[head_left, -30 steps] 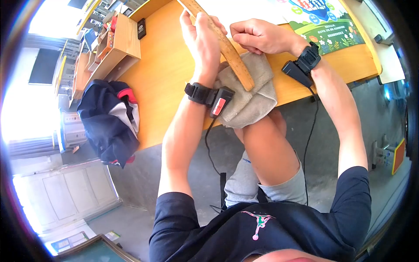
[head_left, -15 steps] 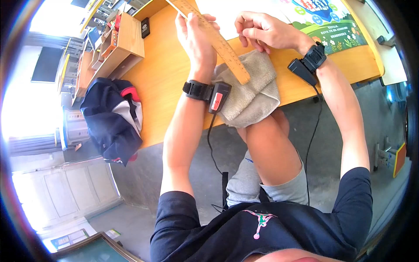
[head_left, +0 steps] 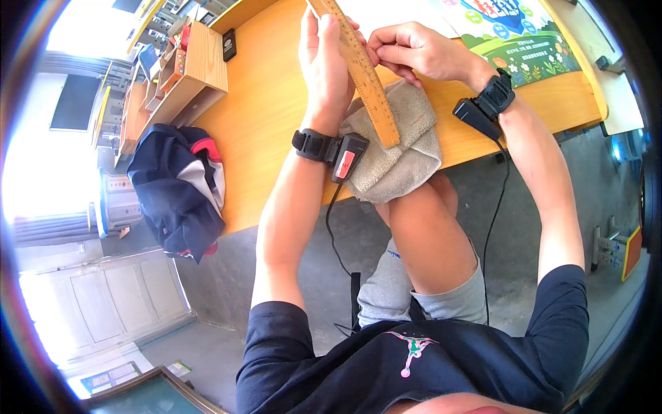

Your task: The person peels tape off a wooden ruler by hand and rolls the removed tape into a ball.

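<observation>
A wooden ruler point(head_left: 365, 79) slants over the desk, gripped in my left hand point(head_left: 327, 72), with the thumb along its near side and fingertips behind it. Its lower end lies over a folded grey-beige cloth point(head_left: 407, 131) at the desk's front edge. Beside the ruler's far edge is my right hand point(head_left: 420, 52), its thumb and index finger pinched close to my left fingertips. Whatever is between them is too small to make out.
A dark jacket point(head_left: 176, 186) hangs over the desk's point(head_left: 255, 117) left edge, near a wooden shelf box point(head_left: 200, 69). A small black case point(head_left: 229, 45) lies behind. A green printed sheet point(head_left: 531, 52) lies at the right. Cables hang from both wrist devices.
The ruler and my left hand moved left, then back right, and the ruler now stands steeper. My right fingers opened apart from my left hand and have closed again next to it.
</observation>
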The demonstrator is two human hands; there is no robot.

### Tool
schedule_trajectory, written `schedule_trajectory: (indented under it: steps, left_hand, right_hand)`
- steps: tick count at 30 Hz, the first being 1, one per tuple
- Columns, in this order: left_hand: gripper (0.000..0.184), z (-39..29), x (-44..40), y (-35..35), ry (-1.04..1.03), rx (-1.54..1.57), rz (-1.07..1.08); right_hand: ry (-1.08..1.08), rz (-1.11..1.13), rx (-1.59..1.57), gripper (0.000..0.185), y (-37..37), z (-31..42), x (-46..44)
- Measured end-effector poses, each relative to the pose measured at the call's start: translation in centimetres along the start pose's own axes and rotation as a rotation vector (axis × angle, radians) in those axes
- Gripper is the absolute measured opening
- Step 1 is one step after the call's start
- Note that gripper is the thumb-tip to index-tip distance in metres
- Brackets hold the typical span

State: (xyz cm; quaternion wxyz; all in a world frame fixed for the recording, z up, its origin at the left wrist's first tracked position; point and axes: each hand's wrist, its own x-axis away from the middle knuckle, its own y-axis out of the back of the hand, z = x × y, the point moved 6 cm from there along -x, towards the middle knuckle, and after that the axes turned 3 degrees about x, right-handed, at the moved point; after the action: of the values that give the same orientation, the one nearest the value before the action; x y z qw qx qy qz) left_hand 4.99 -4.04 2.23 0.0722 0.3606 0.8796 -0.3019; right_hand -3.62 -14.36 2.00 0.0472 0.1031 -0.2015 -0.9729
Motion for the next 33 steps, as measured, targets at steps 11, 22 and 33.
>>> schedule_trajectory:
  steps: [11, 22, 33]
  left_hand:
    - [0.017, -0.48, 0.13, -0.40, -0.022, -0.001, 0.004]
    - [0.018, -0.51, 0.19, -0.82, -0.097, -0.223, 0.069]
    - [0.020, -0.67, 0.30, -0.64, -0.134, -0.315, 0.053]
  right_hand:
    - [-0.002, -0.024, 0.001, 0.026, -0.04, 0.09, 0.15]
    - [-0.001, -0.013, 0.061, 0.030, -0.13, -0.01, -0.07]
    - [-0.050, -0.027, 0.009, 0.023, -0.17, -0.23, 0.01]
